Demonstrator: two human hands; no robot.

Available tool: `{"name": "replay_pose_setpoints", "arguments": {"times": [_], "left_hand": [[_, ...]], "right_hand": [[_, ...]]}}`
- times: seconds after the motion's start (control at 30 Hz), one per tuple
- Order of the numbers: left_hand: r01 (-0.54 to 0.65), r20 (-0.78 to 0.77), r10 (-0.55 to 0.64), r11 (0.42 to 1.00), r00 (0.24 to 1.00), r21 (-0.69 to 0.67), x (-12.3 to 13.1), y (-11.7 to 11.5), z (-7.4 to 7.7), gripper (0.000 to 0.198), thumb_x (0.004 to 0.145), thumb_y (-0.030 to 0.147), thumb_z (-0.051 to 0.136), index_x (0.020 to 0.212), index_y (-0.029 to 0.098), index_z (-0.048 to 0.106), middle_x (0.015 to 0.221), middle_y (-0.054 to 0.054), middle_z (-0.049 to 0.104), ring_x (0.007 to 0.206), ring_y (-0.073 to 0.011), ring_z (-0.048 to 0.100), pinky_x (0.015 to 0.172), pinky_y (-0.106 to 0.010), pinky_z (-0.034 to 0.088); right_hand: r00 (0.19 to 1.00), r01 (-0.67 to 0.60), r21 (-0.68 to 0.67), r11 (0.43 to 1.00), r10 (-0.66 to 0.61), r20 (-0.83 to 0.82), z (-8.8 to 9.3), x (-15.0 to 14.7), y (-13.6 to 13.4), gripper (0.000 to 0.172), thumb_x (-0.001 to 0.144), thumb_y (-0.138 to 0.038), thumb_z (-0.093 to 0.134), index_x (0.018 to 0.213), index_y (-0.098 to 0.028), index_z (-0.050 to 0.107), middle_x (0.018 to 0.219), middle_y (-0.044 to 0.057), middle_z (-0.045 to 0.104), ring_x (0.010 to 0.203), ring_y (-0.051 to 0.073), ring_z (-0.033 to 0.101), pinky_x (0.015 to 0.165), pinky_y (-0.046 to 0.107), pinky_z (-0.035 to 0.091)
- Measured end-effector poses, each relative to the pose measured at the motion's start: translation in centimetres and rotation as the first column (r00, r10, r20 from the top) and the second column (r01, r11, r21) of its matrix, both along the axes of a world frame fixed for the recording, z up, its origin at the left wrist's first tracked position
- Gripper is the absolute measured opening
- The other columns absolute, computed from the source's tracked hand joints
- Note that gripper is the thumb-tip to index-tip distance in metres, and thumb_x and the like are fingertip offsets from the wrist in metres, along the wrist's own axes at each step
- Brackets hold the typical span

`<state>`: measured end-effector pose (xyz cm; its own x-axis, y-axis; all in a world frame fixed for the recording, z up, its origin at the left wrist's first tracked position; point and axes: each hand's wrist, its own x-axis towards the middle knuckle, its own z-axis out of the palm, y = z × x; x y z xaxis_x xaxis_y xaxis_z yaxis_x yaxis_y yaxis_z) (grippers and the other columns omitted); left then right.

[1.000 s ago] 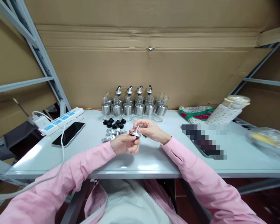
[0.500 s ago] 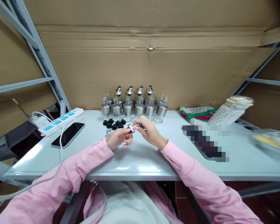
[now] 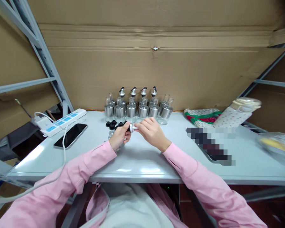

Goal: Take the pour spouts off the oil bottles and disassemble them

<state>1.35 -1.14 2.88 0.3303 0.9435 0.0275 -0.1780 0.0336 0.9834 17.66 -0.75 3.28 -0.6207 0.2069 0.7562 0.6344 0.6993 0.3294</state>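
Observation:
Between my two hands is a silver bottle pourer (image 3: 131, 128) with a black stopper end, lying roughly sideways above the table. My left hand (image 3: 119, 136) pinches its black end, thumb on top and fingers curled under. My right hand (image 3: 152, 132) grips the spout end, which its fingers mostly hide. Several black rubber stoppers (image 3: 113, 122) lie just beyond my left hand. Clear and silvery small parts (image 3: 111, 134) show partly behind that hand. Farther back stand rows of glass bottles with steel sleeves (image 3: 142, 111); several at the rear carry pourers (image 3: 143, 92).
At left are a white power strip (image 3: 63, 122), a phone (image 3: 71, 136) and a white cable (image 3: 64, 148). On the right lie a patterned cloth bag (image 3: 199, 117), a tilted dotted tumbler (image 3: 236, 114), a pixelated object (image 3: 207, 145) and a plastic-wrapped item (image 3: 276, 145). Cardboard (image 3: 156, 69) walls the back.
Both hands have turned the pourer to lie more level, and it sits slightly farther left. My right fingers have closed further over the spout. The view has shifted slightly.

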Motion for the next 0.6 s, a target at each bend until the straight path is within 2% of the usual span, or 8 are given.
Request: {"name": "replay_pose_setpoints", "arguments": {"times": [0.13,0.23,0.3,0.4,0.47,0.5,0.6], "left_hand": [[0.009,0.080,-0.003,0.997,0.997,-0.072,0.2,0.1,0.2,0.057,0.063,0.063,0.061,0.052,0.017,0.030,0.045,0.010,0.022,0.036,0.0001,0.024,0.032,-0.012,0.018],[0.056,0.070,-0.051,0.996,0.996,-0.073,0.3,0.2,0.1,0.054,0.066,0.062,0.060,0.054,0.017,0.033,0.046,0.010,0.023,0.038,-0.0009,0.024,0.034,-0.013,0.018],[0.092,0.018,-0.092,0.996,0.996,-0.006,0.3,0.2,0.0,0.054,0.067,0.065,0.056,0.055,0.017,0.033,0.048,0.009,0.024,0.039,-0.0021,0.024,0.036,-0.014,0.019],[0.098,-0.190,-0.051,0.964,0.980,0.246,-0.2,0.0,-0.1,0.055,0.073,0.069,0.041,0.056,0.018,0.034,0.049,0.007,0.027,0.042,-0.0048,0.026,0.040,-0.019,0.023],[0.103,-0.379,0.099,0.872,0.920,0.478,-0.8,0.0,0.1,0.055,0.080,0.067,0.029,0.057,0.018,0.036,0.051,0.005,0.032,0.046,-0.0074,0.031,0.045,-0.022,0.027],[0.121,-0.448,0.202,0.796,0.871,0.593,-1.1,0.1,0.2,0.055,0.083,0.064,0.024,0.058,0.018,0.038,0.052,0.003,0.036,0.048,-0.0088,0.034,0.048,-0.023,0.029],[0.241,-0.491,0.476,0.493,0.730,0.836,-2.1,0.6,0.5,0.054,0.089,0.056,0.017,0.063,0.017,0.043,0.059,-0.001,0.045,0.056,-0.0127,0.041,0.056,-0.027,0.034]], "right_hand": [[0.997,0.072,0.038,0.997,-0.072,-0.014,0.4,-0.2,-0.2,0.021,0.090,-0.029,0.044,0.079,-0.015,0.056,0.066,0.003,0.055,0.068,0.017,0.040,0.065,0.032,0.025],[0.996,0.054,-0.026,0.998,-0.056,-0.065,0.4,-0.3,-0.4,0.026,0.091,-0.029,0.040,0.074,-0.016,0.054,0.063,0.003,0.054,0.065,0.015,0.039,0.065,0.032,0.024],[0.993,0.030,-0.102,0.994,-0.041,-0.109,0.3,-0.4,-0.4,0.030,0.092,-0.029,0.035,0.070,-0.016,0.052,0.062,0.003,0.053,0.063,0.014,0.038,0.065,0.031,0.024],[0.984,-0.015,-0.223,0.975,-0.026,-0.178,0.2,-0.6,-0.5,0.037,0.094,-0.029,0.028,0.065,-0.017,0.047,0.060,0.002,0.051,0.060,0.013,0.037,0.065,0.030,0.025],[0.975,-0.051,-0.318,0.947,-0.022,-0.222,0.2,-0.8,-0.7,0.040,0.095,-0.032,0.025,0.062,-0.017,0.043,0.057,0.000,0.048,0.057,0.012,0.036,0.065,0.030,0.026],[0.969,-0.071,-0.376,0.924,-0.025,-0.245,0.2,-0.8,-0.8,0.041,0.095,-0.033,0.024,0.061,-0.018,0.041,0.056,-0.001,0.046,0.056,0.012,0.036,0.064,0.029,0.026],[0.946,-0.160,-0.572,0.805,-0.039,-0.321,0.4,-1.1,-1.0,0.044,0.094,-0.039,0.023,0.059,-0.018,0.039,0.054,-0.002,0.042,0.053,0.010,0.035,0.064,0.028,0.026]]}}
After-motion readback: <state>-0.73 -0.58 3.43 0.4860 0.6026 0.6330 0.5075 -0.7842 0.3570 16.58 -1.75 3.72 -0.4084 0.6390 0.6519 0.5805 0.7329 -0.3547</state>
